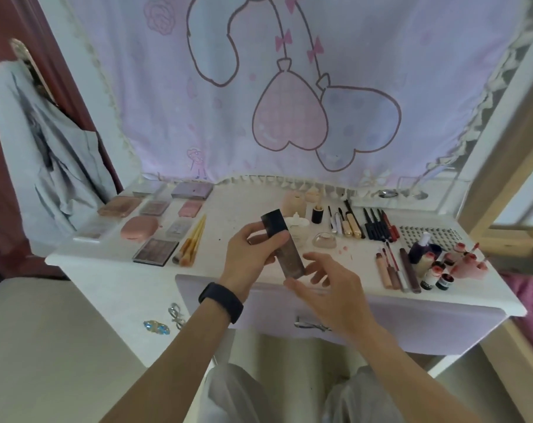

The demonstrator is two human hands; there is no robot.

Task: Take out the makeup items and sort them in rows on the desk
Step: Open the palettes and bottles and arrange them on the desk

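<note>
**Bottle held over the desk's bare middle**

The left hand (253, 248) gripped a dark-capped foundation bottle (285, 244) above the white desk (131, 270), fingers wrapped around its middle. The right hand (332, 288) hung just beside the bottle's lower end, fingers spread and empty (contact unclear). Palettes (155, 251) filled the left side and pencils (379, 224) the right, leaving bare surface between them toward the front edge.

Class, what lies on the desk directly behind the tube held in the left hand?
A small white-capped bottle shows behind the tube; the tube and left hand cover its lower part.
</note>
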